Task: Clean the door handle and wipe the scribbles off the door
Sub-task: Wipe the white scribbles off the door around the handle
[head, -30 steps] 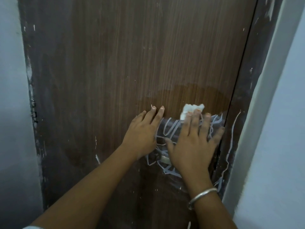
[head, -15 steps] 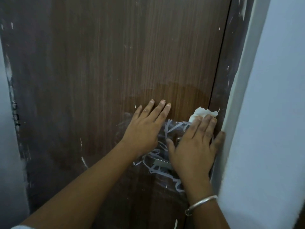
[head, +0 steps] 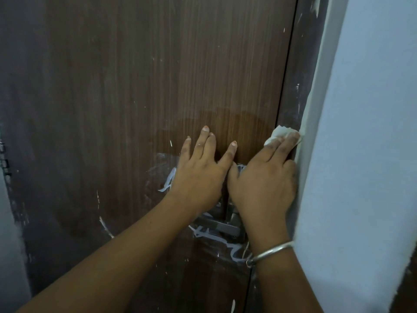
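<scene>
A brown wooden door (head: 158,75) fills the view. White scribbles (head: 216,239) run across it around the metal door handle (head: 220,225), which shows below and between my hands. My left hand (head: 200,177) lies flat on the door with fingers spread and holds nothing. My right hand (head: 264,181) presses a white tissue (head: 276,134) against the dark door frame at the door's right edge; the tissue sticks out past the fingertips. A damp patch shows on the wood above my hands. Much of the scribbling is hidden under both hands.
A pale blue wall (head: 365,132) stands close on the right, beside the dark door frame (head: 297,75). A second pale wall (head: 9,256) edges the left. A silver bangle (head: 268,253) sits on my right wrist. White paint flecks dot the door.
My right hand has slid the tissue rightward and up, from the scribbles onto the frame edge. The left hand has stayed flat on the door. The view has shifted so the right wall looms larger.
</scene>
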A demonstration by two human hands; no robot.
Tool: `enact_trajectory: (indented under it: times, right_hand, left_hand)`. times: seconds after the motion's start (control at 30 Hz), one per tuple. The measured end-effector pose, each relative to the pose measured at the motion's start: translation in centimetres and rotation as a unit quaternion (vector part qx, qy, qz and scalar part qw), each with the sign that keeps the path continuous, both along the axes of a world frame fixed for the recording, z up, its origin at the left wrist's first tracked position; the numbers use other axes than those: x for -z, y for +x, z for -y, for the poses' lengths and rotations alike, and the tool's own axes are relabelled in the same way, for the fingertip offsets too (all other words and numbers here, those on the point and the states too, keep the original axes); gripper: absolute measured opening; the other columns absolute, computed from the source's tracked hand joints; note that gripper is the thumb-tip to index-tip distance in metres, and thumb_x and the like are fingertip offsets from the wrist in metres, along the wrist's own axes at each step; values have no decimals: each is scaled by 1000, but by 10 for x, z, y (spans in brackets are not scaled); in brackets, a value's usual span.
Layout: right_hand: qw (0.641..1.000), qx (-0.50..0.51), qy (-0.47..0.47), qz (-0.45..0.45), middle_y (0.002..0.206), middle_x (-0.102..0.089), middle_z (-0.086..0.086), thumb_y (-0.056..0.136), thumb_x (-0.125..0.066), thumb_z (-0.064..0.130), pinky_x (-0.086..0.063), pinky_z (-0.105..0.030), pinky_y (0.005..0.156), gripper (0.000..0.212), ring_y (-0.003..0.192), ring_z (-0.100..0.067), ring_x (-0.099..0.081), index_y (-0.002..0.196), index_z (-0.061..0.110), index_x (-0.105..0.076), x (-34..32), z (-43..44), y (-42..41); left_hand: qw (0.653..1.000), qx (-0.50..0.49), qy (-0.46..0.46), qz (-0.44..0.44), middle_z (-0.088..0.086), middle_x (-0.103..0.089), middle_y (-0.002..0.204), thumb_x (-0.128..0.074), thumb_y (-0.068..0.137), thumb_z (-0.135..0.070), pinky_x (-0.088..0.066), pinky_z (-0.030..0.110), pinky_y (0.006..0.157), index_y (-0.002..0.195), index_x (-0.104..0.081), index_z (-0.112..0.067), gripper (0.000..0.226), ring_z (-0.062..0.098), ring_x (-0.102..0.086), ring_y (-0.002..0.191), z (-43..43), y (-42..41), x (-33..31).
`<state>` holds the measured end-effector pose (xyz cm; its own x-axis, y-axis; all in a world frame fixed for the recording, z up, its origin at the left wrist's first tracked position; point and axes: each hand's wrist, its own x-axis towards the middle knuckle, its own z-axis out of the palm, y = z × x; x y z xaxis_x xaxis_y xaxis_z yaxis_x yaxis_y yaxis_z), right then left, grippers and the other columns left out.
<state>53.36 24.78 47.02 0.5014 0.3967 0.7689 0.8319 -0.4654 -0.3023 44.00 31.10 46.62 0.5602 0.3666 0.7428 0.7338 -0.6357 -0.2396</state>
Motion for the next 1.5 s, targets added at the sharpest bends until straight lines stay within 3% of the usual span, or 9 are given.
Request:
enact_trajectory:
  times: [0.1, 0.33, 0.47, 0.6, 0.73, 0.87, 1.1, 1.33, 1.5]
  right_hand:
    - [999, -2, -36, -3, 155, 9, -23, 83, -51, 58, -36, -24, 49, 100, 83, -26, -62, 146, 0, 1, 12, 4, 2]
    - [996, -35, -79, -23, 151, 21, -26, 80, -63, 46, -31, -17, 43, 109, 64, -16, -64, 144, 0, 12, 43, 12, 3]
    - [997, -67, -19, -9, 153, 18, -23, 85, -59, 40, -40, -19, 54, 96, 78, -22, -66, 146, 1, 6, 25, 8, 9]
    - [995, -73, -55, -35, 151, 28, -19, 86, -56, 40, -52, -22, 54, 101, 74, -18, -67, 144, 5, 19, 57, 12, 7]
    - [988, -90, -76, -98, 146, 39, -8, 92, -29, 54, -56, -24, 74, 88, 114, -20, -59, 140, 11, 31, 90, 17, 3]
    - [986, -142, -6, -88, 141, 46, 3, 91, -25, 56, -56, -31, 81, 81, 122, -25, -52, 143, 18, 25, 76, 13, 8]
    - [970, -179, -37, -160, 141, 46, 16, 73, 6, 71, -29, -49, 111, 76, 144, -23, 8, 128, 37, 45, 118, 21, 10]
    - [951, -242, 40, -186, 140, 44, 23, 71, 7, 83, -17, -40, 114, 76, 143, -15, 7, 128, 45, 40, 108, 20, 9]
    - [953, -230, 9, -198, 146, 39, 19, 73, 7, 81, -27, -52, 111, 82, 145, -22, 3, 138, 38, 32, 133, 23, 8]
  left_hand:
    - [999, 28, 21, -20, 7, 0, 160, -36, 93, -33, -9, 57, 113, 147, -23, -10, 59, 34, 3, 145, 3, 4, -4]
    - [997, 53, 15, -51, 19, -12, 156, -51, 83, -29, -4, 55, 113, 147, -20, -21, 72, 33, -3, 145, 11, 17, -6]
    - [997, 43, 6, -59, 15, -5, 158, -42, 88, -36, -4, 57, 112, 148, -13, -28, 67, 34, 0, 145, 6, 12, -4]
    - [997, 39, -11, -69, 10, 3, 158, -54, 86, -35, 0, 56, 112, 148, -7, -30, 78, 31, 7, 145, 3, 12, -3]
    - [997, 31, -24, -61, 5, 8, 158, -54, 89, -39, 0, 54, 113, 148, -2, -32, 79, 28, 10, 145, 4, 12, 1]
    - [997, 40, -40, -55, 4, 4, 159, -52, 87, -34, -2, 55, 113, 149, -7, -30, 76, 29, 9, 145, 7, 11, 2]
    - [997, 30, -63, -44, 4, 8, 158, -57, 84, -27, 1, 53, 113, 149, -5, -27, 83, 28, 13, 144, 12, 16, 7]
    - [997, 18, -61, -49, 6, 4, 159, -58, 83, -28, -2, 56, 113, 148, -11, -25, 81, 32, 12, 144, 15, 17, 3]
    - [996, 19, -70, -47, 7, 2, 159, -58, 82, -25, -3, 55, 113, 148, -13, -23, 80, 33, 11, 144, 18, 19, 4]
